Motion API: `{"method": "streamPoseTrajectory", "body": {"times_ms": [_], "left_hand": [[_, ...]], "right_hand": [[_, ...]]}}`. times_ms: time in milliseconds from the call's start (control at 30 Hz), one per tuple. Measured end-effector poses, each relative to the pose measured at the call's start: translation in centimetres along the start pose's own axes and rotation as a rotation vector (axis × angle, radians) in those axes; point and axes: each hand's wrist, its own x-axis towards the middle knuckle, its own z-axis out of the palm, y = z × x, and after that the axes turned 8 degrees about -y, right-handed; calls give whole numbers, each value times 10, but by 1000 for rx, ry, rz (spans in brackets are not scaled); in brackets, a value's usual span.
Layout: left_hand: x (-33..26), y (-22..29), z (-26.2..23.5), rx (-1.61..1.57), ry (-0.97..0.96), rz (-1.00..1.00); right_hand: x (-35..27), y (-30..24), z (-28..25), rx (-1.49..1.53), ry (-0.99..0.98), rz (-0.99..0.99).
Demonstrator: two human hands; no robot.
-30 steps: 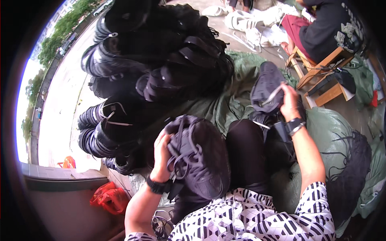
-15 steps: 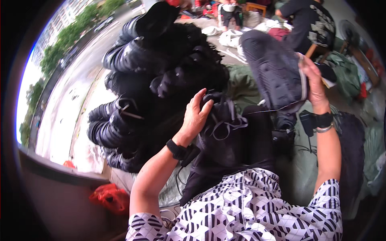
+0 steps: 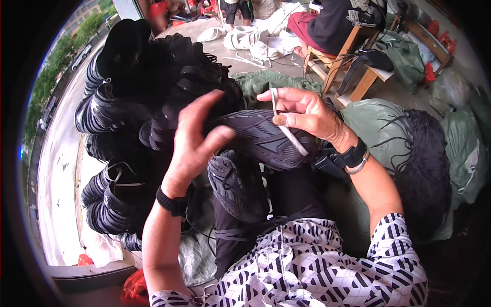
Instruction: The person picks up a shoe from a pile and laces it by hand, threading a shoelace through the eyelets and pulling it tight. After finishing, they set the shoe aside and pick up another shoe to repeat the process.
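Stretching up the left side of the room is a tall heap of black shoes (image 3: 120,110), a red plastic bag (image 3: 134,287) lying below it near the wall. Next comes the person's left hand (image 3: 198,135), spread wide with the thumb well away from the fingers and nothing in its grasp; a black band (image 3: 171,203) circles that wrist. Just right of it, a dark shoe (image 3: 228,187) rests on the lap, toe toward the patterned shirt (image 3: 286,256). Above that, between the two hands, a larger dark shoe (image 3: 255,137) lies crosswise over the knees (I cannot tell whether the left thumb touches it). A pale cord (image 3: 292,139) slants across its side, up to the right hand (image 3: 302,115), which pinches it with the thumb while the index finger reaches out past it. Behind, a co-worker in dark clothing (image 3: 335,28) sits by a wooden stool (image 3: 331,64). Farther right, a green sack (image 3: 369,115) slumps on the floor, and a bundle of black laces (image 3: 425,176) trails its loose ends over it.
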Motion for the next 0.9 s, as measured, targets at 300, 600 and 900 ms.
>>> {"method": "streamPoseTrajectory", "body": {"times_ms": [300, 600, 900], "left_hand": [[-4, -8, 6, -195, -164, -353], [-64, -60, -19, -962, 390, -719], [-76, -46, -19, -991, 463, -652]], "right_hand": [[-1, 17, -46, 703, -42, -209], [-141, 19, -209, 456, 976, -270], [-340, 79, -307, 98, 1756, 318]]}}
